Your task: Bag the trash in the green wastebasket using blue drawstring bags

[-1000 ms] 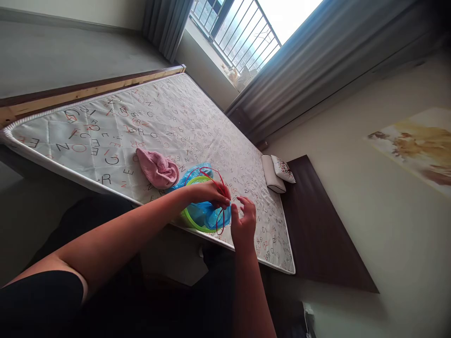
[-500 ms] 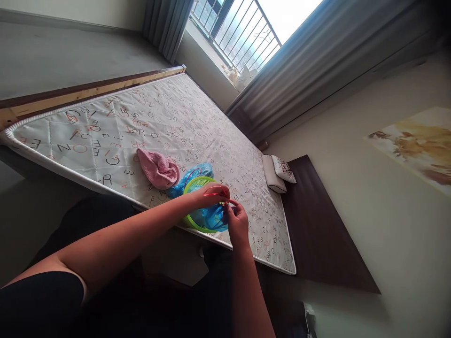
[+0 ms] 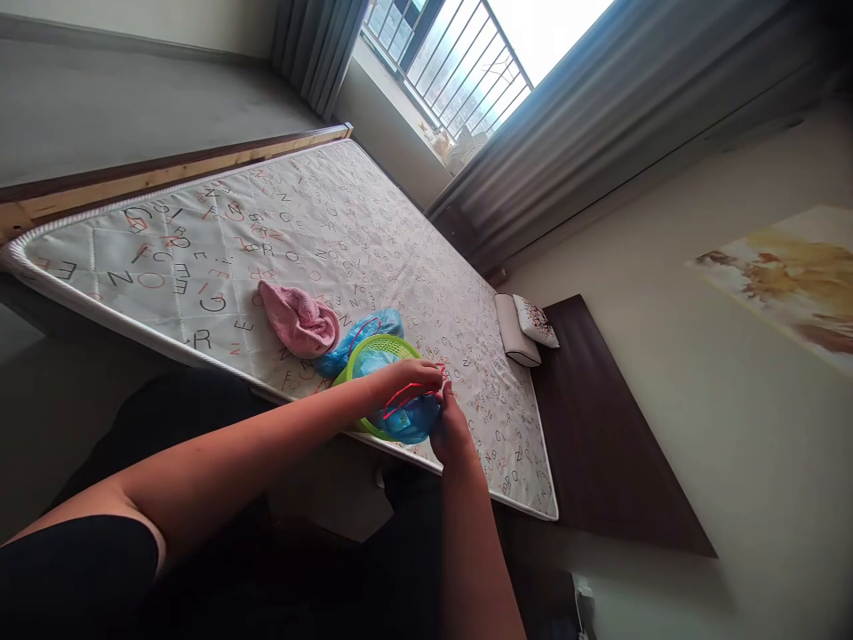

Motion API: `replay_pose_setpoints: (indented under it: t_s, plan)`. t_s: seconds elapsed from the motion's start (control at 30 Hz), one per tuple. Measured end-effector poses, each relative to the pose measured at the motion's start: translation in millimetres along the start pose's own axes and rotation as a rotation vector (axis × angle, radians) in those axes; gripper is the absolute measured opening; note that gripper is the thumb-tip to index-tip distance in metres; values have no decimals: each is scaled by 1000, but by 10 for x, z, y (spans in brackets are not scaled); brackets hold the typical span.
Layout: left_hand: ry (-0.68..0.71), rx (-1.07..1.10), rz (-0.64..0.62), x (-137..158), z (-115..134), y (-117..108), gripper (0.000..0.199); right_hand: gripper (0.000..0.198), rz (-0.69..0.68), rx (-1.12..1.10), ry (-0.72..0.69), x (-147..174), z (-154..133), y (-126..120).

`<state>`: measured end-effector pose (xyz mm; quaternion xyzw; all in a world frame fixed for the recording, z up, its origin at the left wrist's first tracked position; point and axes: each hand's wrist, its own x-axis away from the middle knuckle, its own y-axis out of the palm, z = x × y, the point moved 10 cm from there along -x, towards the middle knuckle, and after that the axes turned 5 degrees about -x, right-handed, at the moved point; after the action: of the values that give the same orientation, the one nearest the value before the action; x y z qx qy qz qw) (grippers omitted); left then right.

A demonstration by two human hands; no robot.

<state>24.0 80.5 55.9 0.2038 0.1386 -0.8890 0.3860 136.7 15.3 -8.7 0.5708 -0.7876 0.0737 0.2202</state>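
Observation:
A green mesh basket (image 3: 393, 345) sits at the mattress's near edge, with a blue plastic bag (image 3: 414, 420) in its opening. My left hand (image 3: 414, 377) is closed over the basket on the bag's red drawstring (image 3: 400, 396), which loops below the fingers. Just to its right, my right hand (image 3: 453, 425) is closed on the gathered side of the bag; its fingertips are partly hidden. The two hands nearly touch. Behind the basket lies another blue plastic bag (image 3: 387, 320) with a red string, and left of that a crumpled pink towel (image 3: 301, 320).
The letter-printed mattress (image 3: 200, 249) fills the middle. A wooden bed rail (image 3: 179, 173) borders its left end, a dark headboard (image 3: 619, 427) its right. Two pillows (image 3: 523, 333) lean by the headboard. Grey curtains (image 3: 573, 116) frame a barred window (image 3: 466, 71).
My left hand has moved slightly right and down, and the red drawstring loop now hangs below it. The bag between my hands has shifted and bulges more. The towel has stayed put.

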Motion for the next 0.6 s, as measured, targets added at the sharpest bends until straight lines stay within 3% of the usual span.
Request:
replay_pose_setpoints:
  t_s: [0.2,0.33,0.5,0.6]
  plan:
    - [-54,4,-46,-27,-177,130,18,35,-29,-137,-118,-47,-154,54]
    - [-58,-56,-55,-50,-223,111,18,28,-13,-182,-113,-103,-171,63]
    - [89,-228,-169,-47,-101,181,21,15,-34,-185,-28,-161,-123,64]
    - [159,-298,-268,-7,-87,278,24,17,-31,-54,-109,-194,-186,8]
